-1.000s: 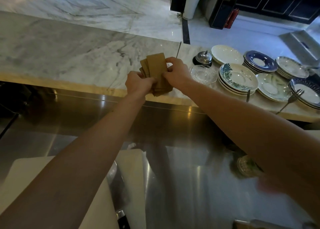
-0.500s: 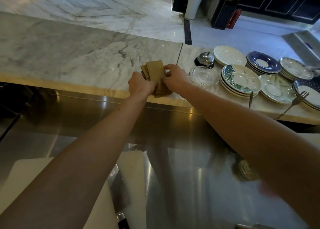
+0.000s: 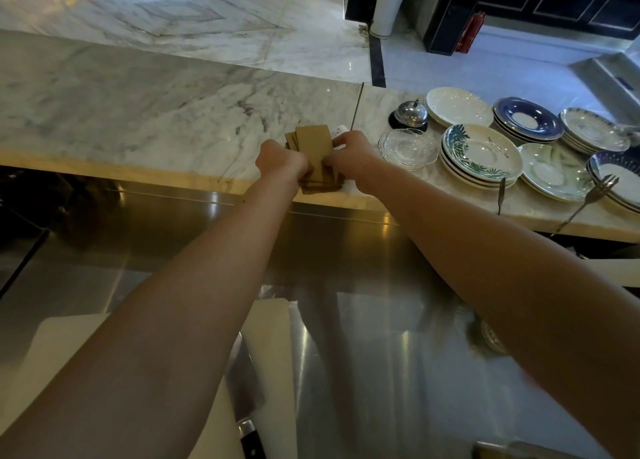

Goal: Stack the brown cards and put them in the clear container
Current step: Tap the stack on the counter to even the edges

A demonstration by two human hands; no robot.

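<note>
A bundle of brown cards [image 3: 313, 143] lies on the marble counter [image 3: 138, 119] near its front edge, still fanned, with the edges uneven. My left hand [image 3: 278, 158] grips the bundle's left side and my right hand [image 3: 349, 153] grips its right side. Both hands press the cards together. A small white object [image 3: 338, 132] peeks out behind the cards. A clear glass dish [image 3: 407, 145] stands just right of my right hand. Whether it is the clear container I cannot tell.
Right of the cards stand a metal call bell [image 3: 410, 113] and several stacks of plates [image 3: 479, 153], with a fork [image 3: 588, 198] by the counter edge. Below is a steel worktop [image 3: 363, 354] holding a white cutting board [image 3: 270, 354] and a knife [image 3: 247, 420].
Both hands have lowered the fanned cards from above the counter down onto it and drawn them closer together.
</note>
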